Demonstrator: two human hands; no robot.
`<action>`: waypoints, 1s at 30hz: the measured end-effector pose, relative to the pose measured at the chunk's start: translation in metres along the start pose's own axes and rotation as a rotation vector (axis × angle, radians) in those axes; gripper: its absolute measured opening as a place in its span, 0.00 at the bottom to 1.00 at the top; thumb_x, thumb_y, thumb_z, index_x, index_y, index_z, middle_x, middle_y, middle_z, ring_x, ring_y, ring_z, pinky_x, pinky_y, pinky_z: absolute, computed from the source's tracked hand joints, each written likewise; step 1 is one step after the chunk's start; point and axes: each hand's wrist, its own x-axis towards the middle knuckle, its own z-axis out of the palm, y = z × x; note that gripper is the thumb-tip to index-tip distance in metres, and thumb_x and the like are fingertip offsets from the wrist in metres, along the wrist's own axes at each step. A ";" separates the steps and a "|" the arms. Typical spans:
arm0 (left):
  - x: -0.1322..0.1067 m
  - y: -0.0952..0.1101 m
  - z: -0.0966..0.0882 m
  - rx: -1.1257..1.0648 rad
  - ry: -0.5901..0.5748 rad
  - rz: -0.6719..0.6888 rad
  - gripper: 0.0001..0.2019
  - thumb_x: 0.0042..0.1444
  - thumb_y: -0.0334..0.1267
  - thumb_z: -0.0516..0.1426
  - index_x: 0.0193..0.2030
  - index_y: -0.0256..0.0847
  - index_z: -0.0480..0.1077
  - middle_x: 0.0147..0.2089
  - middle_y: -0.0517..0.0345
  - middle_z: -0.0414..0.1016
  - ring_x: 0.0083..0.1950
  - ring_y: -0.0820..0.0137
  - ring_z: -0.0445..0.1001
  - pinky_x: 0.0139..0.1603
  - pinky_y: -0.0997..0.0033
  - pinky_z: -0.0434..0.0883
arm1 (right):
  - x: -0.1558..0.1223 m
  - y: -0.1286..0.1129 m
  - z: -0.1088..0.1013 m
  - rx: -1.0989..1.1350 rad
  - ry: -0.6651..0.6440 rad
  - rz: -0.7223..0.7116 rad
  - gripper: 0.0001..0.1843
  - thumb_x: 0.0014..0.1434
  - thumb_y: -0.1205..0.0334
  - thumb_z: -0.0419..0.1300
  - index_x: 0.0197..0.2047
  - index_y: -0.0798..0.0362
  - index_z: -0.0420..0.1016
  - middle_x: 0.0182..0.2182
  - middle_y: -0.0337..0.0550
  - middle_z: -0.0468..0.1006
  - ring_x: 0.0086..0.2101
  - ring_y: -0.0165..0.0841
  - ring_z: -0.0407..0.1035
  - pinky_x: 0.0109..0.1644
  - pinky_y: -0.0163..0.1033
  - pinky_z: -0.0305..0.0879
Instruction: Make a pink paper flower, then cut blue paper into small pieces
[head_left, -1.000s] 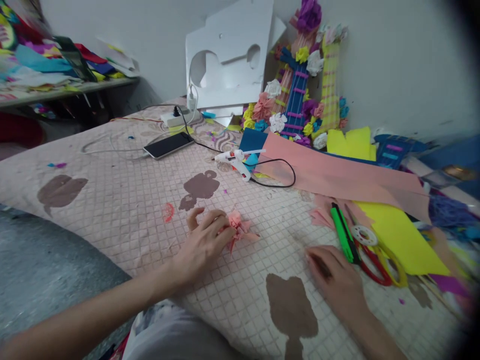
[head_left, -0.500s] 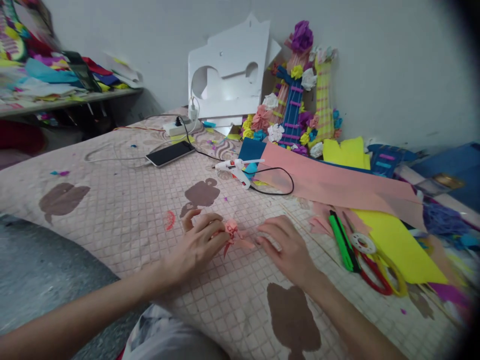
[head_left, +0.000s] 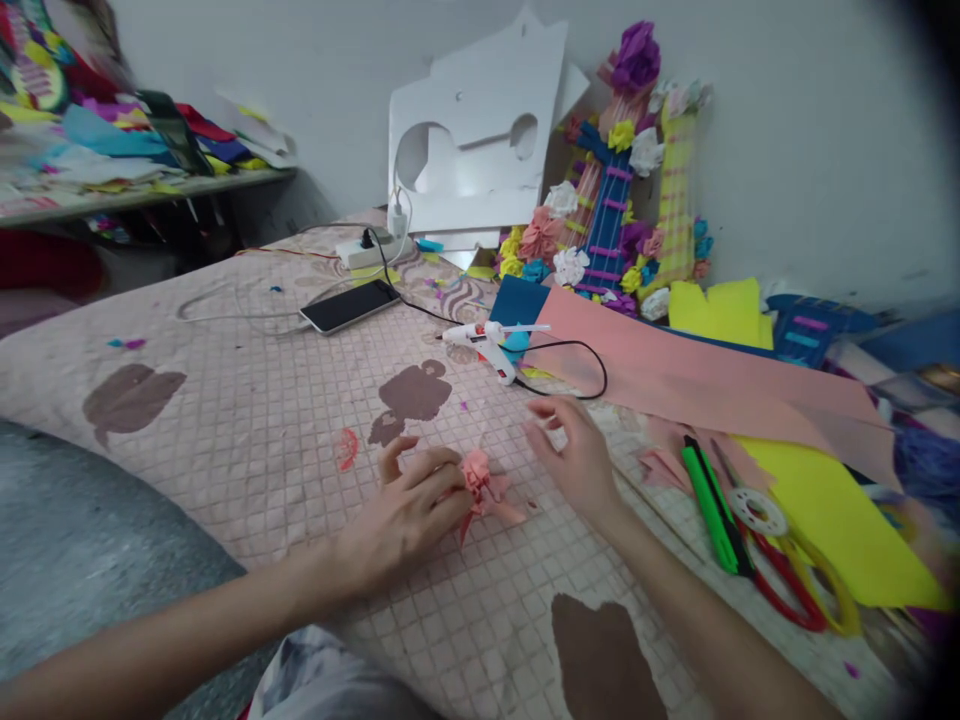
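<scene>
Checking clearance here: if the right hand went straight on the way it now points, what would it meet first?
Probably the white glue gun, ahead and to the left of the right hand; the hand's height above the tablecloth is unclear, so it might pass over.

No lettering, brand or number can be read: the small markings on the white glue gun (head_left: 487,349) are too tiny, and the red mark (head_left: 347,450) on the tablecloth (head_left: 277,470) shows no legible characters.
</scene>
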 end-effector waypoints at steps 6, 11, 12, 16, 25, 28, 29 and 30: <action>-0.001 -0.002 -0.002 0.000 0.006 0.003 0.08 0.64 0.30 0.50 0.40 0.42 0.70 0.41 0.61 0.74 0.53 0.67 0.65 0.65 0.55 0.42 | 0.080 0.031 0.039 -0.075 0.019 0.042 0.20 0.51 0.56 0.64 0.45 0.56 0.70 0.40 0.52 0.74 0.42 0.42 0.68 0.44 0.48 0.67; -0.002 -0.008 -0.010 -0.025 -0.023 -0.018 0.09 0.63 0.28 0.50 0.42 0.42 0.69 0.42 0.59 0.74 0.54 0.66 0.64 0.61 0.60 0.50 | 0.112 0.028 0.066 -0.012 -0.151 0.085 0.11 0.49 0.61 0.63 0.38 0.55 0.74 0.35 0.47 0.77 0.40 0.42 0.71 0.45 0.46 0.66; -0.001 -0.011 -0.012 -0.026 -0.016 -0.021 0.09 0.63 0.28 0.50 0.42 0.42 0.69 0.41 0.58 0.74 0.53 0.66 0.64 0.61 0.60 0.50 | 0.113 0.026 0.068 0.000 -0.154 0.094 0.11 0.49 0.62 0.63 0.37 0.54 0.74 0.34 0.46 0.77 0.40 0.42 0.71 0.44 0.46 0.66; 0.005 -0.031 -0.022 0.036 0.058 -0.031 0.07 0.63 0.29 0.51 0.42 0.42 0.69 0.40 0.59 0.74 0.53 0.65 0.65 0.61 0.55 0.47 | 0.109 0.018 0.060 0.042 -0.166 0.131 0.09 0.52 0.56 0.61 0.34 0.53 0.74 0.28 0.43 0.78 0.33 0.39 0.73 0.37 0.42 0.67; 0.032 -0.100 -0.035 0.285 0.108 0.052 0.07 0.60 0.30 0.54 0.43 0.44 0.69 0.40 0.59 0.75 0.53 0.63 0.67 0.62 0.51 0.44 | 0.087 -0.007 0.008 0.136 -0.122 0.280 0.17 0.56 0.49 0.57 0.23 0.52 0.68 0.13 0.34 0.66 0.16 0.29 0.64 0.21 0.34 0.62; 0.028 -0.106 -0.034 0.211 -0.017 0.070 0.10 0.61 0.32 0.53 0.48 0.44 0.68 0.44 0.58 0.76 0.55 0.62 0.65 0.62 0.52 0.44 | 0.072 -0.011 0.001 0.127 -0.204 0.279 0.13 0.56 0.52 0.58 0.31 0.53 0.74 0.18 0.37 0.73 0.21 0.32 0.69 0.25 0.36 0.66; 0.026 -0.107 -0.032 0.192 -0.028 0.057 0.10 0.61 0.31 0.52 0.48 0.44 0.68 0.44 0.58 0.76 0.55 0.63 0.65 0.63 0.52 0.43 | 0.066 -0.013 0.000 0.114 -0.233 0.269 0.12 0.56 0.53 0.59 0.34 0.53 0.75 0.23 0.40 0.77 0.24 0.34 0.71 0.27 0.37 0.68; 0.023 -0.107 -0.031 0.176 -0.032 0.040 0.09 0.62 0.31 0.52 0.47 0.44 0.68 0.44 0.58 0.76 0.55 0.64 0.65 0.63 0.51 0.42 | 0.060 -0.014 -0.002 0.097 -0.262 0.254 0.11 0.56 0.53 0.58 0.36 0.52 0.75 0.27 0.41 0.79 0.27 0.35 0.72 0.30 0.38 0.69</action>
